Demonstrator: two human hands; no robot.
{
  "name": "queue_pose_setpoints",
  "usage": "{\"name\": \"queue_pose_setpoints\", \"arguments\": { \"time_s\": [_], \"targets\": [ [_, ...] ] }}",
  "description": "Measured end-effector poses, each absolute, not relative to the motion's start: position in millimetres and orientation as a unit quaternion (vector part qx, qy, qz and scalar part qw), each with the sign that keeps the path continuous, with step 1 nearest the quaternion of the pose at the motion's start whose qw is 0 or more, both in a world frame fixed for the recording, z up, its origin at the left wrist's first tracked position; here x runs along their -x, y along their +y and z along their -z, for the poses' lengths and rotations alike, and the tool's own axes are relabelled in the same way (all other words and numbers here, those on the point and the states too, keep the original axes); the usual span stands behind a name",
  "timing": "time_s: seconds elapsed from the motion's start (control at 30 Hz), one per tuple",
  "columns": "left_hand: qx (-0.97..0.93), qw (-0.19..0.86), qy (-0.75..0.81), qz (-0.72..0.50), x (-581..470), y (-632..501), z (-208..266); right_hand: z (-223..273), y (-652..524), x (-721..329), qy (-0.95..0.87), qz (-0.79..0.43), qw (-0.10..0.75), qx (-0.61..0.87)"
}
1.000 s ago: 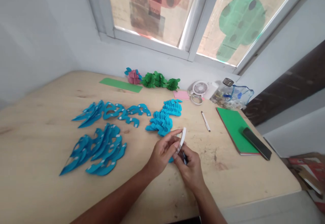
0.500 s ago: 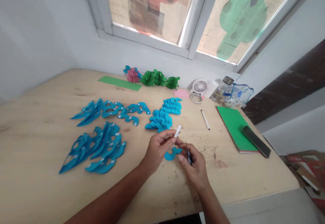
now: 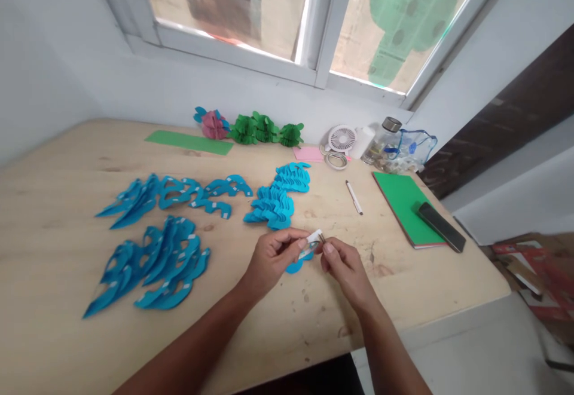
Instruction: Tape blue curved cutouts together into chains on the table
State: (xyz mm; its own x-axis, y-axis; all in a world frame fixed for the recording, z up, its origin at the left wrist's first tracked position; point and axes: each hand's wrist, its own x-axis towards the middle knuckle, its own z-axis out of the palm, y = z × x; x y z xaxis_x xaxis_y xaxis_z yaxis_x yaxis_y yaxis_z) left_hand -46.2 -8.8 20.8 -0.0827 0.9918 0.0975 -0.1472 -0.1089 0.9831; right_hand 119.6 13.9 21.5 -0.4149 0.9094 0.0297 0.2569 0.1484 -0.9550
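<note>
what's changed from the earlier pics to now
The right hand, lower and apart from the white strip half a second ago, has come up beside its free end with a small, mostly hidden tool. The strip stood steeper earlier and now leans further right. The left hand keeps its hold. The pen and white fan stayed put; the view shifted.

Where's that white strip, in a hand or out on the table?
In hand: the left hand pinches the white strip, and its end sticks out toward the right hand.
</note>
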Motion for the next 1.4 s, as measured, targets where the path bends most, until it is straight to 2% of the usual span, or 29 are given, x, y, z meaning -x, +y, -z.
{"name": "queue_pose_setpoints", "arguments": {
  "time_s": [0.87, 1.4],
  "targets": [
    [-0.478, 0.499, 0.45, -0.566, 42.2, -7.8, -20.0, -20.0, 12.2, -113.0, -0.665, -0.49, 0.355, 0.437],
    [-0.458, 0.505, 0.45, -0.577, 42.8, -8.4, -21.3, -19.1, 9.5, -116.5, -0.7, -0.408, 0.349, 0.471]
  ]
}}
